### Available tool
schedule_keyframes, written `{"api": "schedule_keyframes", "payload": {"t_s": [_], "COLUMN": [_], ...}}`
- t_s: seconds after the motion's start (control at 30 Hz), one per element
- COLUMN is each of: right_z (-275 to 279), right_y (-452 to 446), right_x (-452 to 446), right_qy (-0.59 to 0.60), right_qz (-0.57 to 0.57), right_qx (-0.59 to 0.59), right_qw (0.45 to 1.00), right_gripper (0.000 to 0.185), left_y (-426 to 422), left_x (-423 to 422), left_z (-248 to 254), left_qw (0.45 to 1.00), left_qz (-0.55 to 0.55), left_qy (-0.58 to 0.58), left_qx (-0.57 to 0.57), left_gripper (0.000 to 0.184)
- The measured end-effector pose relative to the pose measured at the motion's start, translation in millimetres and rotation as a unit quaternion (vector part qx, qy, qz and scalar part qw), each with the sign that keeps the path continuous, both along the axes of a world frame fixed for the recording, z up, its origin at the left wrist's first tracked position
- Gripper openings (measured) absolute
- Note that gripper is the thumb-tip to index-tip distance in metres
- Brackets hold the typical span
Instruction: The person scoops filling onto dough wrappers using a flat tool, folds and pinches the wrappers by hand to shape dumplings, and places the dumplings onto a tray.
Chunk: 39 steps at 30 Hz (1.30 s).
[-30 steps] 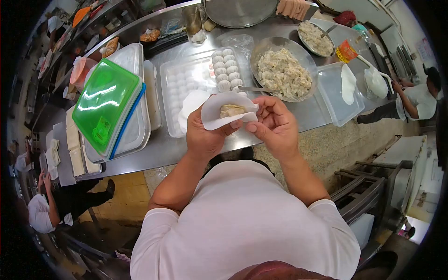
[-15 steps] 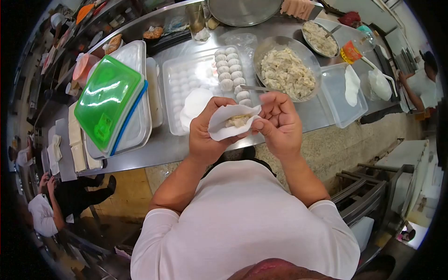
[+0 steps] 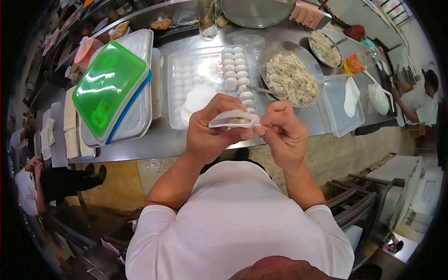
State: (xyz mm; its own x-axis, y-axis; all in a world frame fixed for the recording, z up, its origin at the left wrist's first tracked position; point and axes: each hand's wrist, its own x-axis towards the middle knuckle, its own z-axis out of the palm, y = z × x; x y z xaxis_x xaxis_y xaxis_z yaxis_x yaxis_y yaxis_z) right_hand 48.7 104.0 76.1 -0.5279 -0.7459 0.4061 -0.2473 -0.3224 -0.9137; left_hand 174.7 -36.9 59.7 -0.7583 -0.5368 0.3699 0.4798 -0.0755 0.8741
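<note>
A round white dumpling wrapper [image 3: 223, 122] with pale filling [image 3: 240, 120] inside is folded partly over between my hands. My left hand [image 3: 209, 130] cradles it from the left, fingers behind and thumb in front. At its right end my right hand [image 3: 283, 133] pinches the edge between thumb and finger. Just beyond my hands, rows of round white dough pieces [image 3: 241, 74] sit on a clear plastic lid [image 3: 171, 74]. A stack of flat wrappers [image 3: 198, 99] lies behind my left hand. A metal bowl of chunky filling [image 3: 290, 78] stands behind my right hand, a metal spatula [image 3: 261, 90] resting at its edge.
Green-lidded containers [image 3: 109, 88] are stacked on the left of the steel table [image 3: 140, 148]. To the right lie a clear plastic tray [image 3: 332, 105], a smaller filling bowl [image 3: 325, 49] and a bottle [image 3: 358, 61]. Other people work at the far left [image 3: 29, 186] and far right [image 3: 420, 100].
The wrapper has gone from spread open to folded over its filling. My right-hand fingers have closed in on its right end. The view has shifted slightly.
</note>
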Motion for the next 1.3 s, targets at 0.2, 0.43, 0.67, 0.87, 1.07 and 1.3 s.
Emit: {"api": "schedule_keyframes", "payload": {"t_s": [0.2, 0.43, 0.67, 0.87, 1.07, 1.3], "right_z": [5.1, 11.7, 11.7, 14.1, 12.0, 15.8], "right_y": [-2.1, -12.8, -6.9, -8.3, -10.9, -9.2], "right_x": [7.1, 27.8, 20.7, 31.7, 38.3, 41.3], "right_qy": [0.008, -0.084, 0.163, 0.103, 0.099, 0.079], "right_qz": [0.006, -0.007, 0.016, 0.010, 0.013, -0.006], "right_qx": [0.015, -0.032, 0.045, 0.033, 0.042, 0.058], "right_qw": [1.000, 0.996, 0.985, 0.994, 0.994, 0.995], "right_gripper": [0.015, 0.013, 0.013, 0.012, 0.013, 0.012], "left_y": [1.7, -1.6, 0.4, -4.0, 1.4, 7.2], "left_x": [12.8, 20.7, 26.9, 36.1, 38.6, 38.7], "left_z": [7.8, -2.7, -9.2, -0.4, -6.6, -4.2], "left_qw": [0.998, 0.999, 0.999, 0.999, 0.998, 0.991], "left_qz": [-0.033, -0.014, -0.015, -0.007, -0.021, 0.000], "left_qy": [-0.051, -0.030, 0.008, -0.037, 0.015, 0.037], "left_qx": [0.025, -0.039, 0.050, -0.036, 0.056, 0.126], "left_gripper": [0.039, 0.037, 0.037, 0.034, 0.035, 0.032]}}
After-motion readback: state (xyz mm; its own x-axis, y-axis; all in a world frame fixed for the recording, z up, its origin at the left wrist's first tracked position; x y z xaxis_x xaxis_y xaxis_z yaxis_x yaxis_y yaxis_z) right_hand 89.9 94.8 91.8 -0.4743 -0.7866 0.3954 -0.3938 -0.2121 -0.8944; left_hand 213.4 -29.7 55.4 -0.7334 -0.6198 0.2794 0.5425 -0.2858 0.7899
